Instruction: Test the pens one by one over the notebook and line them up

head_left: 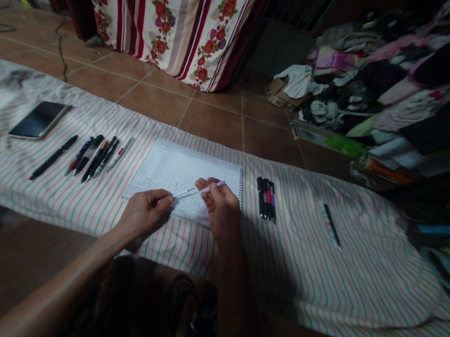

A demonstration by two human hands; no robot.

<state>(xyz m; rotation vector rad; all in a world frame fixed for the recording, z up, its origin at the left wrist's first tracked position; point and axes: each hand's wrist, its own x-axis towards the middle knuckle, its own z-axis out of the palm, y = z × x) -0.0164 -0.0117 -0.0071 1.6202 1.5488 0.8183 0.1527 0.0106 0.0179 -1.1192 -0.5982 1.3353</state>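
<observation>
Holding, above our spiral notebook (182,164): one slim rod (184,193), left hand (147,208) pinched on it; one pinkish pen part (205,190), right hand (222,206) fingers closed on it. Step, we judge: joining or parting; next move calls for steady alignment.

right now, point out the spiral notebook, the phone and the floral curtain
spiral notebook (183,173), head view: its page
phone (39,120), head view: its dark screen
floral curtain (166,10), head view: middle of the cloth
</observation>
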